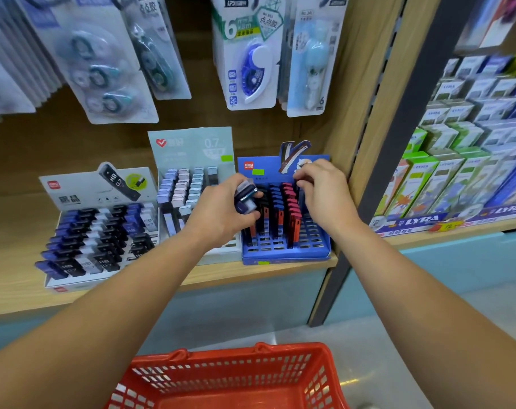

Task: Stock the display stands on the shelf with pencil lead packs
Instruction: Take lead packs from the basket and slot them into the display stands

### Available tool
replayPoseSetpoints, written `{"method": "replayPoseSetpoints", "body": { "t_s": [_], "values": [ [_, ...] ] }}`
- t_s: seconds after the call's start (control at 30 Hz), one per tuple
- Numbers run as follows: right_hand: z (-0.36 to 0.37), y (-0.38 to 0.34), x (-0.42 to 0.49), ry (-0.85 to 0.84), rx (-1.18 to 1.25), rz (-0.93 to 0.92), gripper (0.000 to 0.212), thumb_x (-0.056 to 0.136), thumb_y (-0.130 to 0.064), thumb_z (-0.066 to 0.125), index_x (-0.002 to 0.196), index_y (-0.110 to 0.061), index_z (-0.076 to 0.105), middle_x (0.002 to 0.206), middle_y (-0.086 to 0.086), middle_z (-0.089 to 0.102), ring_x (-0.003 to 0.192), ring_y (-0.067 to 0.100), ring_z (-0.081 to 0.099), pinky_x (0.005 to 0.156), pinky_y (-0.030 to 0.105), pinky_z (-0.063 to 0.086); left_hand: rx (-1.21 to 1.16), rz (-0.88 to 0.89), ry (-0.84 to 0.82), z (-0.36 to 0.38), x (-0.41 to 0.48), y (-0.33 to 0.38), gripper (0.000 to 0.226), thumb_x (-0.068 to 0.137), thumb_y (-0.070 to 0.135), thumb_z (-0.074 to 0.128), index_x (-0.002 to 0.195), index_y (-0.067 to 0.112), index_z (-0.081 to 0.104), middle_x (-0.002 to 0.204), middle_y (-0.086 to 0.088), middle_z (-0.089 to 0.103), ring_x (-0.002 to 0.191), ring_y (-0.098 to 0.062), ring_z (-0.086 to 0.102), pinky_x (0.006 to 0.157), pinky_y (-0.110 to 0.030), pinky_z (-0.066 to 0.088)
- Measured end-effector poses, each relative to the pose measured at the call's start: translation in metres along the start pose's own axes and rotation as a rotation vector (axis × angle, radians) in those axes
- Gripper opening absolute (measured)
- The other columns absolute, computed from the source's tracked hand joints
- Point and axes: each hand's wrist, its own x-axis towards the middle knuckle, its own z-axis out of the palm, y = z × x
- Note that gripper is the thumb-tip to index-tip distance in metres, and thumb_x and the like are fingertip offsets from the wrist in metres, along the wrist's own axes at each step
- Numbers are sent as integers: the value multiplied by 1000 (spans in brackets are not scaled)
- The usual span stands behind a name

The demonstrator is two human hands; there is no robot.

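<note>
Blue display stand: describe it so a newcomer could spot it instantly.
On the wooden shelf three tiered display stands sit side by side. The blue display stand is the rightmost, beside the wooden side panel. Only it has a blue slotted base, with red, black and blue packs upright and front slots empty.

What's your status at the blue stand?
Left hand grips a bunch of packs. Right hand at back row of blue stand, hold unclear. Front slots empty. Nothing blocking.

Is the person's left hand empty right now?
No, the left hand grips a few pencil lead packs in front of the blue display stand.
</note>
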Motion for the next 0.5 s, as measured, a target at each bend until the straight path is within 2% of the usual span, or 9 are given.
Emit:
{"method": "replayPoseSetpoints", "body": {
  "t_s": [0.1,0.2,0.27,0.5],
  "values": [
    [0,0,1,-4,3,5,16,96,0,59,102,-7,71,103,5,62,93,17,58,84,19,41,-8,-6,-2,0,-1,0,38,81,22,83,104,30,54,98,25,69,93,-9,68,87,-33,56],
    [3,2,0,19,-42,-13,17,96,3,55,98,-8,67,99,6,61,90,21,58,86,35,49,-20,0,-5,0,0,-3,37,81,21,83,103,30,54,105,20,72,93,-10,68,88,-37,56],
    [4,2,-2,24,-62,-35,18,95,5,52,97,-8,64,98,8,58,89,24,57,84,40,50,-25,4,-4,-1,1,-4,38,81,21,83,104,31,54,105,19,73,93,-10,68,89,-38,56],
    [1,2,-11,9,-98,-69,16,95,3,55,101,-8,66,103,9,60,91,24,57,83,33,46,-12,9,-23,-2,2,-6,40,80,25,84,105,32,55,106,17,73,94,-11,68,89,-40,57]
  ]
}}
